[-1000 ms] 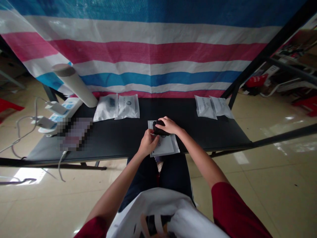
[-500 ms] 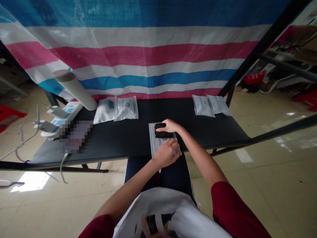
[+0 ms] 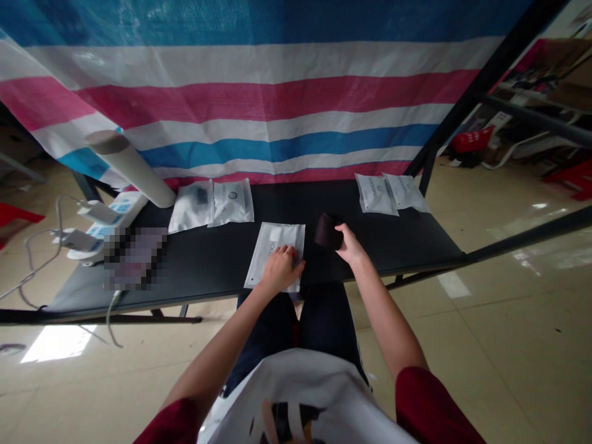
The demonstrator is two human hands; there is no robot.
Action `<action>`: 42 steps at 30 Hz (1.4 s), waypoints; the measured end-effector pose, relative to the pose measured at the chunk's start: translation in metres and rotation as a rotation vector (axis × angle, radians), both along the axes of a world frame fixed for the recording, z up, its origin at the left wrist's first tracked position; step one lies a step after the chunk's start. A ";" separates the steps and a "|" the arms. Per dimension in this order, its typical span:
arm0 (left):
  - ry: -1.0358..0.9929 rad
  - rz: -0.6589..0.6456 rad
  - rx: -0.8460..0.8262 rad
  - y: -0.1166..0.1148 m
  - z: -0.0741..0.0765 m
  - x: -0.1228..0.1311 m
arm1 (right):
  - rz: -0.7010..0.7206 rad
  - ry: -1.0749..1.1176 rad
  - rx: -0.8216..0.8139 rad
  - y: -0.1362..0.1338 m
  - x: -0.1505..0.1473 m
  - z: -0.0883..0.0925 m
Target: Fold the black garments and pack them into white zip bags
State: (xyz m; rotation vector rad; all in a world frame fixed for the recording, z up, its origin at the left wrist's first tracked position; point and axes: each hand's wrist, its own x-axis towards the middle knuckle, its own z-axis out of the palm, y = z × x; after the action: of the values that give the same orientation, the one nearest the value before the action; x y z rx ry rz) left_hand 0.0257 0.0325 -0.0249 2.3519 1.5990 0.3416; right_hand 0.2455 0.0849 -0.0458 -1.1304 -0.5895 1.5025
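Between the thumb and fingers of my right hand [image 3: 350, 246] is a dark brown bundle [image 3: 329, 232] that looks like rolled cloth, tilted just above the black table [image 3: 222, 259]. To its left, a flat frosted plastic zip bag [image 3: 263, 250] with dark print lies at the table's front edge. My left hand [image 3: 280, 269] rests on the bag's right half with its fingers curled in against it, covering part of the print. The undersides of the left fingers are hidden.
Two filled zip bags [image 3: 231, 203] lie at the back left and two more [image 3: 378, 196] at the back right. A pale cylinder [image 3: 134, 169], a power strip [image 3: 124, 206] with chargers and a blurred-out phone [image 3: 135, 258] occupy the left end. A striped sheet [image 3: 268, 105] hangs behind.
My right hand has lifted the dark bundle off the bag and moved it right. The bag and my left hand have shifted left, and more of the bag shows.
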 end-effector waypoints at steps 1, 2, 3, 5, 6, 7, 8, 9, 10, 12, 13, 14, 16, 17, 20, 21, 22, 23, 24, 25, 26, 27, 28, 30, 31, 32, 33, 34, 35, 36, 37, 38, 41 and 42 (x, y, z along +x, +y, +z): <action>-0.025 -0.019 -0.011 0.003 -0.001 -0.002 | 0.019 0.009 0.013 -0.003 -0.003 0.000; -0.051 -0.037 -0.017 0.005 -0.002 -0.004 | 0.048 0.012 0.033 -0.006 -0.008 0.000; -0.077 -0.050 -0.016 0.006 -0.003 -0.005 | 0.082 0.006 0.053 -0.010 -0.013 0.001; -0.131 -0.061 -0.011 0.008 -0.006 -0.007 | 0.169 -0.033 0.071 -0.015 -0.025 0.001; -0.160 -0.057 -0.012 0.008 -0.008 -0.007 | 0.221 -0.058 0.066 -0.017 -0.030 0.002; -0.187 -0.049 -0.015 0.009 -0.009 -0.008 | 0.273 -0.081 0.058 -0.018 -0.035 0.002; -0.210 -0.040 -0.017 0.009 -0.010 -0.008 | 0.319 -0.101 0.050 -0.019 -0.038 0.001; -0.229 -0.027 -0.014 0.009 -0.011 -0.009 | 0.353 -0.119 0.043 -0.019 -0.040 0.001; -0.248 -0.009 -0.008 0.010 -0.011 -0.011 | 0.373 -0.134 0.039 -0.019 -0.041 0.001; -0.299 0.051 0.014 0.013 -0.009 -0.014 | 0.387 -0.169 0.032 -0.019 -0.041 0.001; -0.336 0.083 0.024 0.014 -0.007 -0.017 | 0.401 -0.194 0.033 -0.018 -0.040 0.001; -0.373 0.105 0.029 0.016 -0.004 -0.019 | 0.428 -0.228 0.044 -0.018 -0.040 0.002; -0.420 0.098 0.032 0.019 0.002 -0.023 | 0.504 -0.327 0.095 -0.019 -0.039 0.005; -0.420 0.071 0.031 0.020 0.006 -0.024 | 0.544 -0.391 0.135 -0.019 -0.040 0.008; -0.366 -0.054 0.017 0.020 0.017 -0.025 | 0.588 -0.620 0.271 -0.016 -0.042 0.014; -0.344 -0.098 0.009 0.019 0.020 -0.024 | 0.574 -0.697 0.305 -0.015 -0.042 0.016; -0.326 -0.140 -0.002 0.018 0.023 -0.023 | 0.553 -0.761 0.328 -0.013 -0.043 0.018; -0.315 -0.176 -0.014 0.017 0.026 -0.022 | 0.527 -0.803 0.338 -0.011 -0.044 0.018; -0.311 -0.201 -0.022 0.016 0.028 -0.020 | 0.499 -0.810 0.334 -0.009 -0.045 0.018; -0.315 -0.216 -0.027 0.015 0.030 -0.018 | 0.466 -0.776 0.315 -0.009 -0.047 0.017; -0.328 -0.220 -0.030 0.014 0.031 -0.017 | 0.422 -0.705 0.280 -0.008 -0.050 0.016; -0.350 -0.213 -0.030 0.013 0.033 -0.015 | 0.367 -0.615 0.231 -0.009 -0.054 0.014; -0.375 -0.202 -0.030 0.013 0.033 -0.014 | 0.305 -0.525 0.176 -0.010 -0.058 0.012; -0.414 -0.178 -0.029 0.011 0.033 -0.011 | 0.192 -0.427 0.089 -0.014 -0.067 0.006; -0.422 -0.169 -0.023 0.009 0.033 -0.009 | 0.155 -0.436 0.081 -0.016 -0.071 0.003; -0.423 -0.162 -0.011 0.008 0.032 -0.007 | 0.134 -0.478 0.098 -0.018 -0.074 0.001; -0.419 -0.155 0.006 0.005 0.031 -0.005 | 0.126 -0.543 0.132 -0.019 -0.076 -0.002; -0.414 -0.146 0.026 0.003 0.029 -0.004 | 0.128 -0.620 0.168 -0.019 -0.078 -0.004; -0.409 -0.133 0.045 0.001 0.028 -0.002 | 0.134 -0.698 0.196 -0.018 -0.078 -0.006; -0.403 -0.121 0.062 -0.002 0.027 0.001 | 0.143 -0.769 0.211 -0.016 -0.079 -0.008; -0.397 -0.115 0.074 -0.004 0.026 0.003 | 0.149 -0.822 0.211 -0.014 -0.079 -0.010; -0.391 -0.113 0.082 -0.006 0.025 0.005 | 0.150 -0.847 0.202 -0.012 -0.080 -0.011; -0.383 -0.119 0.103 -0.010 0.026 0.010 | 0.139 -0.708 0.157 -0.008 -0.084 -0.011; -0.377 -0.117 0.114 -0.010 0.027 0.011 | 0.135 -0.609 0.132 -0.008 -0.085 -0.010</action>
State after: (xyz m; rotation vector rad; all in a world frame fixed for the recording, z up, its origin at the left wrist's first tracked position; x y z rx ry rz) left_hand 0.0363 0.0225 0.0026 2.2755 1.2901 0.8143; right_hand 0.1605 0.0771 -0.0558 -1.4701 -1.1807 1.1946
